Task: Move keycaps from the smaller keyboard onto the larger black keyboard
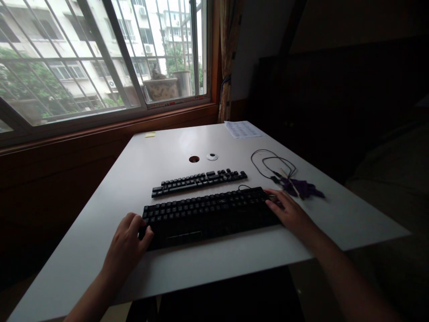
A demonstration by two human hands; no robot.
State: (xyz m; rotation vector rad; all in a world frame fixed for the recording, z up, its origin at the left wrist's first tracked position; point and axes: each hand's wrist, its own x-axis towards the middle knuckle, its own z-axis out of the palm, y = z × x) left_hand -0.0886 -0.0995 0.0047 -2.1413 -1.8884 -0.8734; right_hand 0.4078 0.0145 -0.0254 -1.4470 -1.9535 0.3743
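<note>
A black computer keyboard (214,218) lies on the white table (174,273). Keycaps fill its far rows, while the near part looks dark and bare. My left hand (129,239) is closed round its left end, thumb on top. At the right end, my right hand (284,208) grips the edge between thumb and fingers. Just behind the keyboard, loose black keycaps (197,182) are laid out in rows, close together.
To the right lie a coiled black cable (278,160), a dark purple cloth (310,190) and a thin stick (291,182). Farther back are a round table hole (194,159), a white cover (212,157), printed papers (243,129) and a yellow note (150,134). A barred window stands beyond.
</note>
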